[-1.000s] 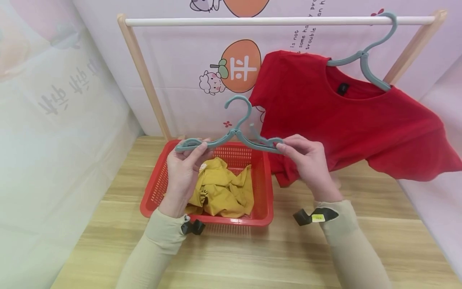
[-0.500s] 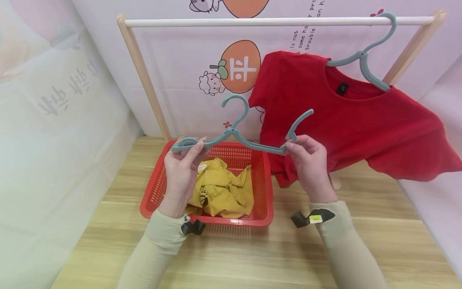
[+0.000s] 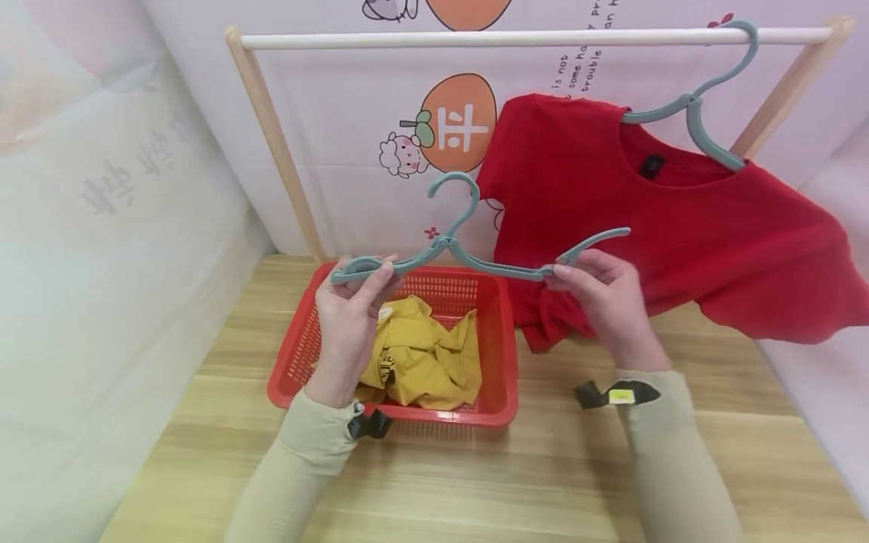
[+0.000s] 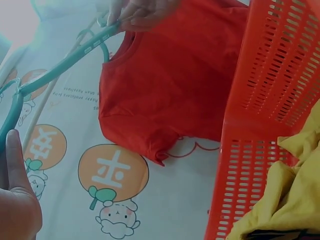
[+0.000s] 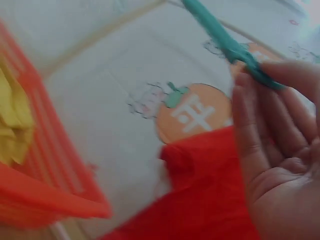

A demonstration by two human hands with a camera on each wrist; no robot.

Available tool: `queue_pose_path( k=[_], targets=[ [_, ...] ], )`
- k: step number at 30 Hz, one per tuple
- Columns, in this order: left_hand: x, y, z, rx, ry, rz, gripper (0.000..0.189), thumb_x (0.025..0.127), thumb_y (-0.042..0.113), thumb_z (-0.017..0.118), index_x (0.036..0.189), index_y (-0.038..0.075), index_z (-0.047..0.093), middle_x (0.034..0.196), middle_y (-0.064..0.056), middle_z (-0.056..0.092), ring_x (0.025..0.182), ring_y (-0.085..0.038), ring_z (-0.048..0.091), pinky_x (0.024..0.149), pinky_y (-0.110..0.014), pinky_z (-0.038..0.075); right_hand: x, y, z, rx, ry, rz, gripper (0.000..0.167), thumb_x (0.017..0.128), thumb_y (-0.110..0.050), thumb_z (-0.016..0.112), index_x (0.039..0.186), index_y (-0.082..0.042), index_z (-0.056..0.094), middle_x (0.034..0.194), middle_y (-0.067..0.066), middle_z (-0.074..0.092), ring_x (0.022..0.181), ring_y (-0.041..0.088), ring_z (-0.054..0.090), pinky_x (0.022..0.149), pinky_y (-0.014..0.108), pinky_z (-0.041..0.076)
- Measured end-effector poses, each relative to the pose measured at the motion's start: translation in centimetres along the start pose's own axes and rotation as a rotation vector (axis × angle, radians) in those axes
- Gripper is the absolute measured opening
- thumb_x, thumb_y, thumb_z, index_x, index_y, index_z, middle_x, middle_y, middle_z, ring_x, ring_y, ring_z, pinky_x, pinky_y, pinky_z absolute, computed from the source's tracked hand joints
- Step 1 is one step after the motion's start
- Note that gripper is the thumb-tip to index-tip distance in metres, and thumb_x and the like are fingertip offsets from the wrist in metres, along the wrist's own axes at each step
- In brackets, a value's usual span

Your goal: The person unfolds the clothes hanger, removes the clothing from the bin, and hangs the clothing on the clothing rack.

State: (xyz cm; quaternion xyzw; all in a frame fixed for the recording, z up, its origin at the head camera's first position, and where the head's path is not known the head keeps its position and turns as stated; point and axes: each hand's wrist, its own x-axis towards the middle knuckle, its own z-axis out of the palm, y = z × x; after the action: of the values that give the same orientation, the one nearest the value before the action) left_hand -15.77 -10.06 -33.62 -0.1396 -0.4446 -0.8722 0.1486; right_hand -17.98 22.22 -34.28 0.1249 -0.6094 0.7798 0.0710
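Grey-green hanger (image 3: 462, 253) spans both hands' grip, above basket (image 3: 498, 339).

right wrist view blurred | hanger (image 5: 220, 35) cut by frame | yellow garment's (image 3: 417, 358) print seemingly illegible

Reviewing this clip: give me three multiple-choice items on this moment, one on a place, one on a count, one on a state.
1. Where does the yellow garment lie?
A. in the red basket
B. on the rail
C. on the floor

2. How many grey-green hangers show?
A. one
B. two
C. three

3. How is the held hanger gripped?
A. left hand only
B. right hand only
C. both hands, one at each end

A: the yellow garment sits inside the red basket.
B: one held hanger, one hanger on the rail carrying the red T-shirt.
C: left hand and right hand pinch opposite arms.
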Motion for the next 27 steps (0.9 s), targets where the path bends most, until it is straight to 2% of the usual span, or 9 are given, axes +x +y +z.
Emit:
queue_pose_path(
  k=[4,6,8,10,14,16,18,24,27],
  targets=[
    [0.0,0.1,-0.1,0.028,-0.001,-0.004,0.007,0.094,-0.001,0.072,0.097,0.005,0.070,0.094,-0.010,0.075,0.104,-0.030,0.071,0.089,-0.043,0.058,0.1,-2.1,-1.4,-0.398,-0.059,0.053,0.027,0.093,-0.019,0.078,0.108,0.002,0.072,0.093,0.014,0.075,0.085,0.026,0.073,0.088,0.032,0.053],
    [0.1,0.3,-0.1,0.028,-0.007,0.000,0.008,0.094,-0.002,0.071,0.097,0.005,0.071,0.095,-0.010,0.075,0.103,-0.029,0.072,0.089,-0.043,0.058,0.0,-2.7,-1.5,-0.472,-0.081,0.085,0.031,0.092,-0.024,0.079,0.110,0.001,0.072,0.094,0.014,0.075,0.087,0.029,0.073,0.090,0.035,0.050],
    [0.2,0.4,-0.1,0.021,-0.014,0.009,0.008,0.094,-0.002,0.071,0.097,0.005,0.071,0.095,-0.011,0.075,0.101,-0.027,0.073,0.088,-0.042,0.058,0.0,-2.9,-1.5,-0.460,-0.085,0.092,0.031,0.091,-0.023,0.080,0.109,0.001,0.072,0.094,0.013,0.075,0.087,0.029,0.073,0.090,0.034,0.050],
    [0.4,0.4,-0.1,0.002,-0.021,0.014,0.008,0.094,-0.002,0.071,0.097,0.006,0.071,0.096,-0.011,0.075,0.098,-0.025,0.073,0.088,-0.040,0.058,0.0,-2.5,-1.4,-0.362,-0.087,0.067,0.024,0.093,-0.015,0.078,0.107,0.003,0.072,0.093,0.012,0.075,0.085,0.028,0.073,0.088,0.031,0.054],
    [0.6,0.5,0.0,-0.051,-0.017,0.018,0.006,0.093,0.001,0.074,0.096,0.004,0.071,0.099,-0.013,0.075,0.095,-0.023,0.074,0.088,-0.040,0.058,0.1,-0.7,-0.5,0.045,-0.053,-0.005,0.005,0.095,0.003,0.068,0.098,0.003,0.073,0.089,0.011,0.074,0.080,0.023,0.073,0.081,0.031,0.060],
    [0.6,0.5,0.1,-0.066,-0.012,0.016,0.005,0.093,0.001,0.073,0.096,0.004,0.071,0.100,-0.014,0.075,0.095,-0.024,0.074,0.089,-0.040,0.058,0.2,0.4,0.4,0.276,-0.024,-0.026,0.011,0.095,0.007,0.065,0.095,0.002,0.074,0.089,0.011,0.074,0.080,0.022,0.074,0.081,0.031,0.060],
    [0.7,0.5,0.2,-0.077,-0.005,0.013,0.006,0.094,-0.001,0.071,0.096,0.004,0.071,0.101,-0.015,0.075,0.096,-0.024,0.074,0.090,-0.041,0.057,0.1,1.2,1.3,0.437,0.015,-0.032,0.011,0.096,0.006,0.066,0.094,-0.001,0.075,0.090,0.010,0.075,0.082,0.021,0.074,0.081,0.031,0.060],
    [0.8,0.3,0.4,-0.089,0.001,0.006,0.006,0.096,-0.002,0.069,0.097,0.004,0.070,0.102,-0.014,0.075,0.096,-0.023,0.074,0.091,-0.040,0.056,-0.3,2.5,3.4,0.716,0.117,0.045,0.007,0.096,-0.006,0.071,0.100,-0.002,0.075,0.100,0.012,0.076,0.088,0.022,0.072,0.086,0.028,0.057],
    [0.8,0.3,0.4,-0.085,0.005,0.012,0.005,0.095,0.001,0.072,0.097,0.005,0.069,0.102,-0.013,0.075,0.095,-0.023,0.074,0.091,-0.040,0.056,-0.5,2.8,3.7,0.762,0.129,0.086,0.011,0.097,-0.009,0.070,0.104,-0.003,0.075,0.104,0.011,0.075,0.090,0.022,0.070,0.087,0.028,0.056]
  ],
)
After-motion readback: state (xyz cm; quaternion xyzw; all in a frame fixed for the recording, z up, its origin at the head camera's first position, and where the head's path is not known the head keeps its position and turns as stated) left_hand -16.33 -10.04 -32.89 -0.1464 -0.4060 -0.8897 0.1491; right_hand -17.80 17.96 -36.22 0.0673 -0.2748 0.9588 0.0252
